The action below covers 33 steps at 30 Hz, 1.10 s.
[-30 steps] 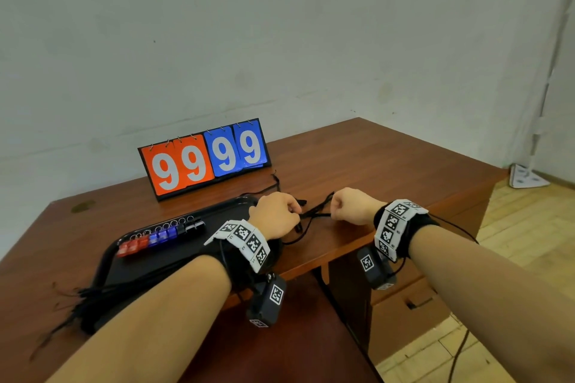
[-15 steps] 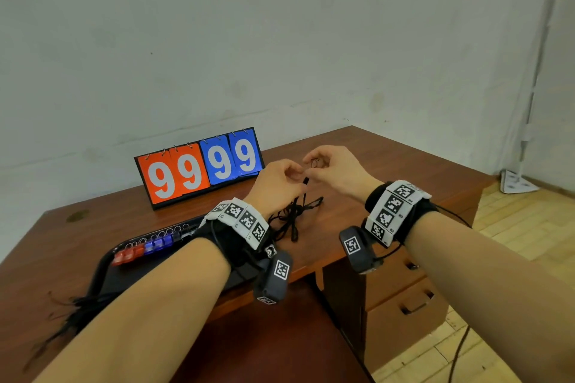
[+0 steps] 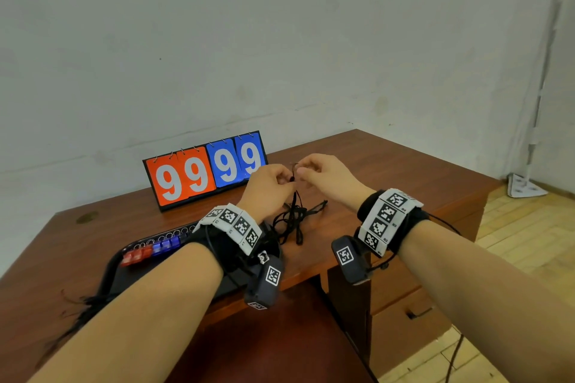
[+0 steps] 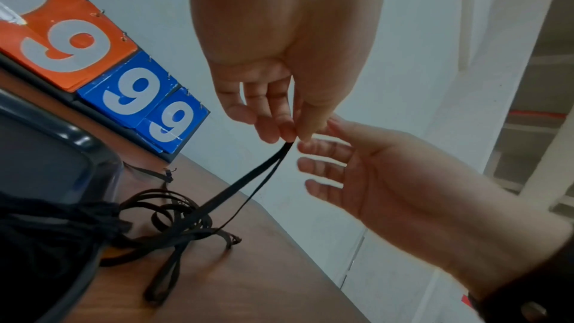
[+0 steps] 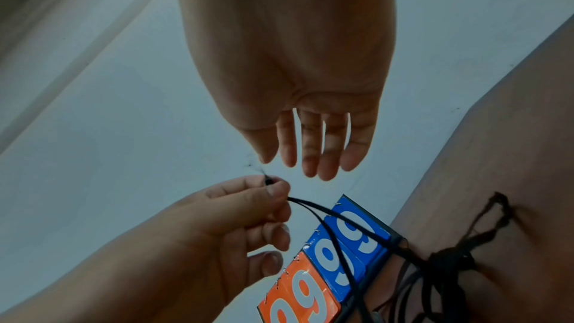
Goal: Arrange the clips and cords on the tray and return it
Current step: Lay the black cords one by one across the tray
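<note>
A thin black cord point(image 4: 248, 181) runs up from a tangle point(image 3: 292, 218) on the desk, just right of the black tray point(image 3: 118, 270). My left hand point(image 3: 287, 179) pinches the doubled upper end of the cord between thumb and fingertips point(image 5: 273, 188), held above the desk. My right hand point(image 3: 306, 171) hovers close beside it with straight, spread fingers point(image 4: 323, 156) and holds nothing. Red and blue clips point(image 3: 149, 252) sit in a row along the tray's far edge. A bundle of black cords point(image 3: 77, 308) hangs over the tray's left end.
A flip scoreboard point(image 3: 205, 171) reading 9999 stands on the desk behind the tray. The desk's right edge point(image 3: 466, 190) and front edge, with drawers point(image 3: 404, 314) below, are near my wrists. A white stand base point(image 3: 525, 186) rests on the floor.
Both hands have risen from the desk and drawn together. The cord's end has come up with the left hand, leaving the tangle trailing on the desk.
</note>
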Each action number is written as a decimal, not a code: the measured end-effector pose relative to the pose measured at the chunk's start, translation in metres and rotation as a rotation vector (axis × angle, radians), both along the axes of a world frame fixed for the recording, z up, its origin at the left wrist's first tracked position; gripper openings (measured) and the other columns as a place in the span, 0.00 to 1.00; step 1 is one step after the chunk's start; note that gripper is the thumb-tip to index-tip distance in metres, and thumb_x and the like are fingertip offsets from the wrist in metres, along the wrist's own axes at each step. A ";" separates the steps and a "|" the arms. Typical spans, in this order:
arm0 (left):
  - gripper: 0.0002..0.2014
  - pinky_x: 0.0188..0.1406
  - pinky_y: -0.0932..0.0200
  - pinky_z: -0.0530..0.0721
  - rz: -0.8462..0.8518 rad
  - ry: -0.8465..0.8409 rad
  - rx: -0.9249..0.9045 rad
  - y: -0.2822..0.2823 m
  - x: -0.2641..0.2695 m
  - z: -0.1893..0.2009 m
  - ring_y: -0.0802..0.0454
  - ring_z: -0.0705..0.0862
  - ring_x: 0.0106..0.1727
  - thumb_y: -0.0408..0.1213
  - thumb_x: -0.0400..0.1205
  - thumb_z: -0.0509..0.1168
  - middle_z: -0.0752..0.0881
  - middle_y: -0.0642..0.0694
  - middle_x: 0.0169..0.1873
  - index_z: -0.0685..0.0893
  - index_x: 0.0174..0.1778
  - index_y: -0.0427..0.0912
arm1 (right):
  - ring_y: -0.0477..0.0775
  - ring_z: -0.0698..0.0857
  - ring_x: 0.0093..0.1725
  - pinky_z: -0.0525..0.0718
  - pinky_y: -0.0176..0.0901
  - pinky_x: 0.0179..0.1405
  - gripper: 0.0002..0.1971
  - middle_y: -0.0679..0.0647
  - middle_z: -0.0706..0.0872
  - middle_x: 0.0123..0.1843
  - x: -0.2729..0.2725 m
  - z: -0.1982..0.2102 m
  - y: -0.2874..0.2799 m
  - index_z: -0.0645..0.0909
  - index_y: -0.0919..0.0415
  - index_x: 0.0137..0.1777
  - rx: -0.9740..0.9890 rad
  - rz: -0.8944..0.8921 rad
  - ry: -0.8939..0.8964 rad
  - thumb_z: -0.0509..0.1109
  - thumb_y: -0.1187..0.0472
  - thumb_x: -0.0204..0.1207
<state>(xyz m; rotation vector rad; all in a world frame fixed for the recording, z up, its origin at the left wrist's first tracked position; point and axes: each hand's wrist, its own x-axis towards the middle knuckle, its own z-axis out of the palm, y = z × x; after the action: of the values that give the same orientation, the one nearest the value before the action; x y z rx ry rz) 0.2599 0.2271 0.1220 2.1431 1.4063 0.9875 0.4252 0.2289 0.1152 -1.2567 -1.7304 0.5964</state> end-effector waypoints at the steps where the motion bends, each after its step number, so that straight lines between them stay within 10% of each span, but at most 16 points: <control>1: 0.03 0.40 0.60 0.84 0.005 -0.051 -0.026 0.001 -0.002 0.000 0.53 0.86 0.37 0.37 0.79 0.72 0.88 0.45 0.36 0.86 0.46 0.45 | 0.48 0.89 0.50 0.84 0.45 0.54 0.13 0.50 0.89 0.53 -0.001 -0.002 -0.001 0.83 0.58 0.62 -0.037 0.028 0.017 0.66 0.54 0.83; 6: 0.05 0.32 0.66 0.82 0.001 -0.250 -0.144 0.001 -0.005 0.005 0.58 0.87 0.29 0.29 0.77 0.70 0.90 0.44 0.34 0.86 0.46 0.41 | 0.46 0.85 0.60 0.81 0.42 0.61 0.16 0.48 0.88 0.60 -0.014 -0.009 -0.003 0.82 0.54 0.68 -0.197 0.227 0.156 0.61 0.51 0.86; 10: 0.03 0.38 0.58 0.88 0.053 -0.331 -0.165 0.004 -0.012 0.002 0.54 0.89 0.31 0.29 0.79 0.70 0.91 0.39 0.35 0.87 0.46 0.40 | 0.52 0.86 0.44 0.84 0.47 0.51 0.13 0.54 0.88 0.42 -0.022 -0.015 0.001 0.82 0.62 0.65 -0.271 0.270 0.301 0.62 0.59 0.86; 33: 0.04 0.36 0.61 0.83 0.389 -0.479 -0.024 0.032 -0.099 -0.006 0.52 0.85 0.31 0.30 0.82 0.68 0.89 0.43 0.44 0.87 0.50 0.39 | 0.48 0.78 0.32 0.80 0.35 0.29 0.09 0.56 0.83 0.38 0.038 -0.023 0.011 0.86 0.63 0.57 -0.246 -0.028 0.282 0.64 0.69 0.84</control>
<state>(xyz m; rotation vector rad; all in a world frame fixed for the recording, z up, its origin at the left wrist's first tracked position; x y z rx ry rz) 0.1613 0.2590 0.1163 1.4928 1.5886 1.4942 0.4636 0.2395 0.0923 -1.2911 -1.4351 0.9448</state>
